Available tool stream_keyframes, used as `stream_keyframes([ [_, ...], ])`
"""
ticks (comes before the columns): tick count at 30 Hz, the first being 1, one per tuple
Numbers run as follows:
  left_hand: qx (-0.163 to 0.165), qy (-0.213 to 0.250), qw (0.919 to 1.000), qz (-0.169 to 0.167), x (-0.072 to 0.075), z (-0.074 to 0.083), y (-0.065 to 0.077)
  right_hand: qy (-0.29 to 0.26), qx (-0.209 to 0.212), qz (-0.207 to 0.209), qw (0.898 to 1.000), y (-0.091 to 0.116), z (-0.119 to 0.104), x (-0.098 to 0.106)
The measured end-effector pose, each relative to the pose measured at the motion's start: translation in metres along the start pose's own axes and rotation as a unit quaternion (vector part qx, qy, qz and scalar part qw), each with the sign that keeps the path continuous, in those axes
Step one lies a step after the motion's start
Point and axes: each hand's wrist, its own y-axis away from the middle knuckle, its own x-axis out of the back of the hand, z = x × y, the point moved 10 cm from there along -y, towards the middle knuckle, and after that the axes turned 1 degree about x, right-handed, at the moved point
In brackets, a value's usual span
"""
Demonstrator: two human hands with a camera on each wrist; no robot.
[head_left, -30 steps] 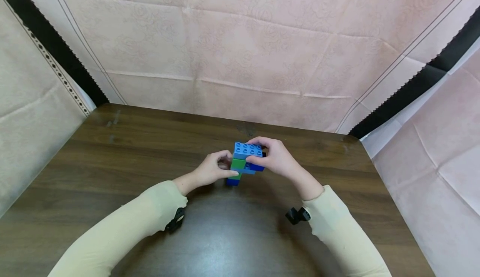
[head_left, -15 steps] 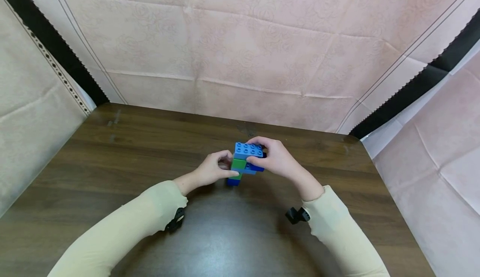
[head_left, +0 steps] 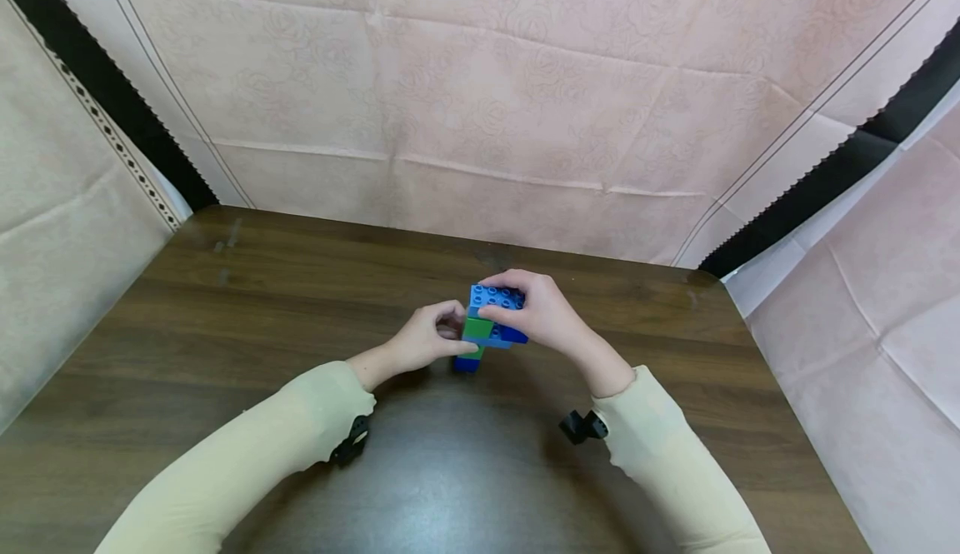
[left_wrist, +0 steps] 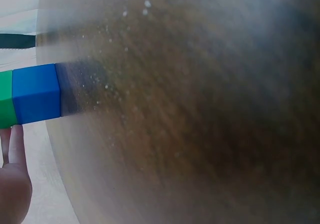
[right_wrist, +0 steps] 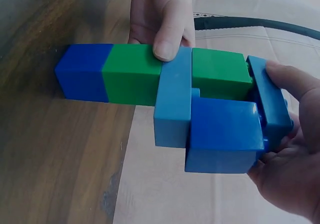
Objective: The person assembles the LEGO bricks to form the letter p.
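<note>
A tower of toy building bricks stands on the table in the head view. From the bottom, the right wrist view shows a dark blue brick (right_wrist: 82, 74), a green brick (right_wrist: 132, 76) and a light blue brick (right_wrist: 174, 96). Above that sit a second green brick (right_wrist: 220, 66) and a second dark blue brick (right_wrist: 225, 126), side by side. My right hand (head_left: 543, 312) pinches the light blue top brick (right_wrist: 270, 94) between thumb and fingers; studs show in a narrow gap beneath it. Lower down, my left hand (head_left: 416, 340) grips the tower's side, thumb in front.
The brown wooden table (head_left: 300, 287) spreads around the tower. Behind it hangs a pale patterned cloth (head_left: 480, 121), with more cloth at both sides. Black wrist cameras sit on both cuffs.
My right hand has shifted slightly left along the top brick, covering more of its studs. The left hand and the tower have stayed in place.
</note>
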Motion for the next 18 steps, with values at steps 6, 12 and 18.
stream_keyframes([
  [6,0.000,-0.003,1.0000,-0.002,-0.0010,0.0005,-0.0003,0.000,0.011,0.010,1.000,0.0016,-0.0017,0.0004],
  [12,-0.003,-0.010,0.9999,-0.003,0.0003,0.0012,0.0012,0.008,0.023,0.018,1.000,0.0024,-0.0040,-0.0012],
  [18,-0.012,-0.012,0.9998,-0.005,-0.0001,0.0033,0.0006,0.004,0.006,0.020,1.000,0.0034,0.0019,-0.0009],
])
